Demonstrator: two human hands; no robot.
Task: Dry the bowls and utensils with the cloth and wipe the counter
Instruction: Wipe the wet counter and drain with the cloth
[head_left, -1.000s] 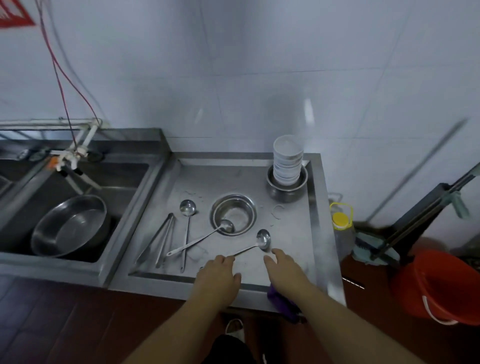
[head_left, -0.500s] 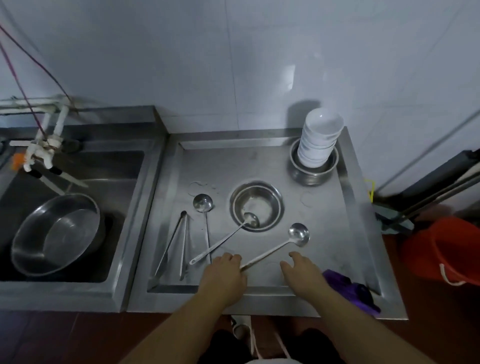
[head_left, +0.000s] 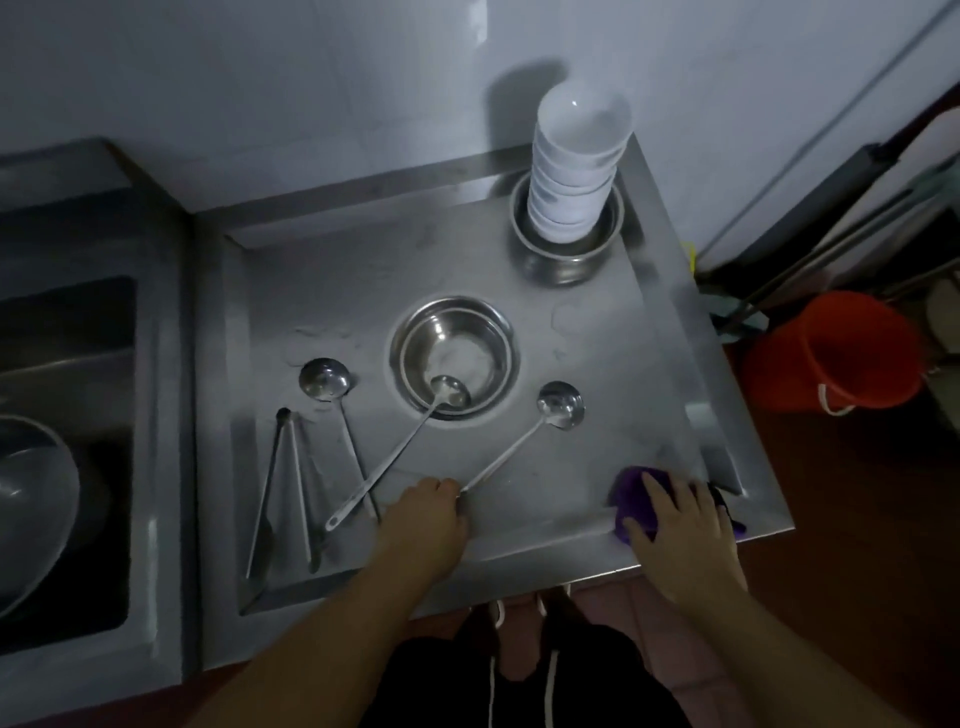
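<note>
My left hand (head_left: 426, 512) pinches the handle end of a steel ladle (head_left: 558, 405) that lies on the steel counter (head_left: 597, 322). My right hand (head_left: 678, 514) rests with spread fingers on a purple cloth (head_left: 631, 491) at the counter's front right corner. A steel bowl (head_left: 452, 353) sits mid-counter with a second ladle (head_left: 447, 391) leaning in it. A third ladle (head_left: 324, 379) and steel tongs (head_left: 283, 483) lie to the left. A stack of white bowls (head_left: 576, 166) stands in a steel pot (head_left: 563, 249) at the back right.
A sink (head_left: 78, 364) on the left holds a large steel basin (head_left: 31, 499). An orange bucket (head_left: 831, 353) stands on the floor at the right, with mop handles (head_left: 831, 244) leaning behind it. A tiled wall runs behind the counter.
My right hand moved right onto the purple cloth. My left hand closed on the ladle handle. The camera tilted down and closer.
</note>
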